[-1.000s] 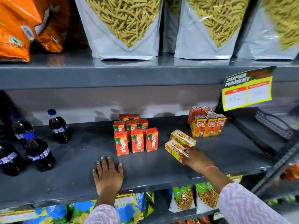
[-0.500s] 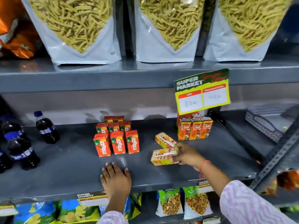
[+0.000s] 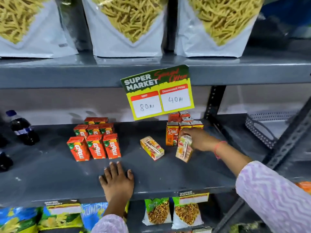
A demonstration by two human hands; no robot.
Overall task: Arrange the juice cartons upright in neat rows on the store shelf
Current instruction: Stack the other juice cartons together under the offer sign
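My right hand [image 3: 200,139] grips a small orange-pink juice carton [image 3: 184,149] by its top, nearly upright and tilted a little, just in front of the standing Real cartons [image 3: 171,135] at the right of the grey shelf [image 3: 151,179]. A second matching carton [image 3: 152,147] lies on its side in the shelf's middle. Several red Maaza cartons [image 3: 96,145] stand upright in rows to the left. My left hand [image 3: 117,180] rests flat, fingers apart, on the shelf's front edge and holds nothing.
A yellow-green price sign [image 3: 158,91] hangs from the upper shelf above the Real cartons. Dark cola bottles [image 3: 22,128] stand at the far left. Big snack pouches [image 3: 127,26] fill the top shelf. A grey basket [image 3: 262,130] sits right of the upright post.
My right hand lifted one of the two lying cartons, carried it right toward the Real cartons and turned it nearly upright. The other carton stayed lying down. The left hand stayed put.
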